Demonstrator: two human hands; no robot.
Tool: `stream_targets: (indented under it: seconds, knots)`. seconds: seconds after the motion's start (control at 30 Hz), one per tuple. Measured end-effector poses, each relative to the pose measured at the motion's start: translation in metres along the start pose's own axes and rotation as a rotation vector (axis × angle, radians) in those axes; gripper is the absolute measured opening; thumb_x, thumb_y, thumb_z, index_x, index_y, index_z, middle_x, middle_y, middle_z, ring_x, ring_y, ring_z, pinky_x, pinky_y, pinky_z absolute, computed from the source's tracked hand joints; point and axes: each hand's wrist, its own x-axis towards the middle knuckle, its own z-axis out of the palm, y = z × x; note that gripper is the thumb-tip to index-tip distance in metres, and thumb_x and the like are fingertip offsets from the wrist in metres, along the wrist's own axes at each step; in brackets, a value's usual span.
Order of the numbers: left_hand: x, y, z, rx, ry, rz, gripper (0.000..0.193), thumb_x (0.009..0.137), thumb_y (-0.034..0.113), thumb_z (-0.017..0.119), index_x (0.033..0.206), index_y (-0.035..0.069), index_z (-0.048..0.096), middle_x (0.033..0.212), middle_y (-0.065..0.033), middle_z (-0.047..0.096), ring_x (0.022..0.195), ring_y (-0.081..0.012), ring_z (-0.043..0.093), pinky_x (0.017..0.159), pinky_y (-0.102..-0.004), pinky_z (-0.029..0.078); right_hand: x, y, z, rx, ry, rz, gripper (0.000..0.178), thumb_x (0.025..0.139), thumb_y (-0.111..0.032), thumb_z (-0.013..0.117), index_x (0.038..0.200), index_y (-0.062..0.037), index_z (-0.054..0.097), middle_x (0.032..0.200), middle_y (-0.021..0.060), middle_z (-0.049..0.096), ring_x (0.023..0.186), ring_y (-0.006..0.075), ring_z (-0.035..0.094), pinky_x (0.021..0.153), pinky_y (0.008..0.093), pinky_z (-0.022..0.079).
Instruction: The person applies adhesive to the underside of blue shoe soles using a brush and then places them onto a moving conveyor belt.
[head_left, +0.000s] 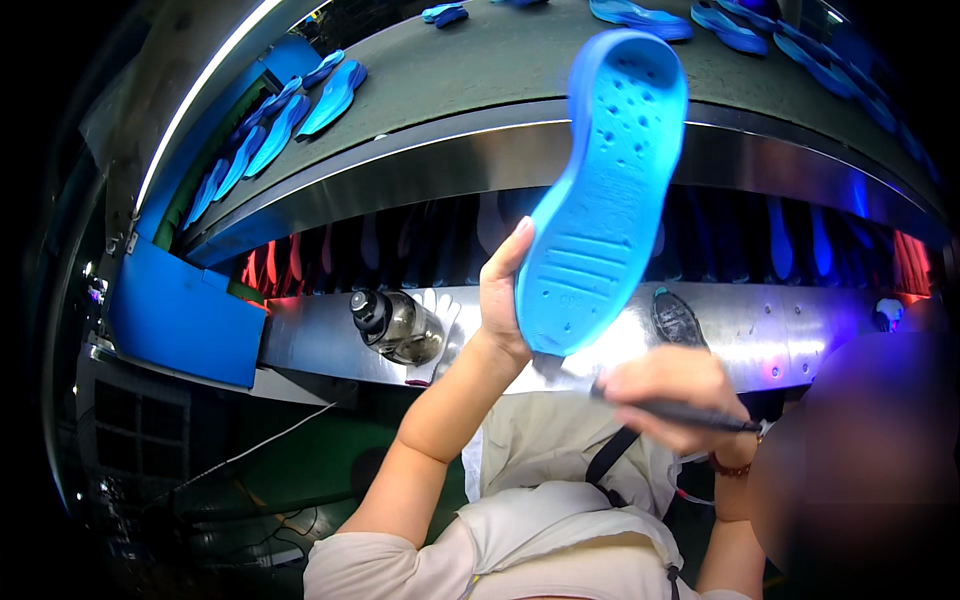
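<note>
Dark grey-green conveyor belting [450, 75] curves across the top of the view, bordered along its near edge by a broad strip of polished metal [400, 167]. Several bright blue moulded shoe soles [335, 98] lie side by side at the belt's left end, close to the near edge, and more blue soles [728, 28] run along its far edge toward the right corner; that spacing probably keeps each one easy to pick up singly.

Below the belt runs a silver metal ledge [760, 345]. Toward its left end a smoky see-through bottle with a black cap [400, 330] lies tilted, with a white glove-like item [440, 308] just beside it, perhaps put there to leave the middle free. Right of centre rests a dark, rounded, sole-shaped piece [677, 320].

One large bright blue sole with a recessed face [605, 220] is held up in front of the belt's near edge and above the ledge. The left hand [503, 295] grips it by its lower left side, thumb along the rim and the other fingers mostly hidden behind, which seems to leave the ribbed, pitted face uncovered and turned to the wearer.

Closed around a slim black stick-like tool [690, 412], the right hand [680, 390] is blurred, near the sole's lower end; the tool's tip is too smeared to identify.
</note>
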Motion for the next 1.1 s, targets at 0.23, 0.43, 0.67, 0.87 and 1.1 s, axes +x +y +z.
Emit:
stream_targets:
  seconds: [0.23,0.43,0.67,0.87,1.1]
  knots:
    - [-0.004,0.012,0.006,0.323,0.114,-0.491,0.048,0.087,0.031,0.052,0.118,-0.005,0.050,0.110,-0.0206,0.057,0.096,-0.0274,0.059,0.086,-0.0378,0.048,-0.004,-0.002,-0.024,-0.070,-0.123,0.101,0.022,0.071,-0.001,0.067,0.092,-0.0042,0.066,0.095,0.0116,0.067,0.084,0.0248,0.066,0.075,0.0301,0.052]
    - [-0.014,0.018,0.015,0.603,0.160,-0.682,0.058,0.082,0.041,0.059,0.121,-0.002,0.051,0.110,-0.0207,0.057,0.095,-0.0255,0.059,0.081,-0.0348,0.049,-0.014,-0.004,-0.037,0.018,-0.236,0.268,0.020,0.073,-0.003,0.064,0.093,-0.0084,0.067,0.095,0.0070,0.067,0.082,0.0227,0.066,0.070,0.0285,0.052]
    - [-0.026,0.019,0.008,0.678,0.148,-0.696,0.063,0.085,0.047,0.054,0.124,-0.002,0.047,0.117,-0.0216,0.053,0.102,-0.0253,0.056,0.084,-0.0361,0.047,-0.008,-0.004,-0.058,-0.131,-0.396,0.113,0.018,0.073,-0.006,0.066,0.091,-0.0036,0.064,0.091,0.0125,0.066,0.080,0.0269,0.065,0.069,0.0309,0.052]
    - [-0.034,0.028,-0.006,0.662,0.174,-0.613,0.062,0.084,0.042,0.055,0.126,-0.002,0.045,0.117,-0.0217,0.053,0.100,-0.0289,0.058,0.083,-0.0387,0.049,-0.019,0.006,-0.069,-0.215,-0.463,0.344,0.024,0.077,-0.012,0.065,0.097,0.0005,0.064,0.087,0.0140,0.067,0.070,0.0245,0.065,0.062,0.0286,0.052]
    - [-0.031,-0.023,-0.028,0.192,0.197,-0.474,0.062,0.085,0.041,0.049,0.133,0.004,0.035,0.128,-0.0225,0.044,0.108,-0.0400,0.052,0.079,-0.0580,0.048,-0.035,0.039,-0.033,0.319,0.162,0.648,0.014,0.081,-0.007,0.062,0.091,-0.0003,0.068,0.076,0.0049,0.064,0.048,0.0061,0.052,0.044,0.0184,0.040]
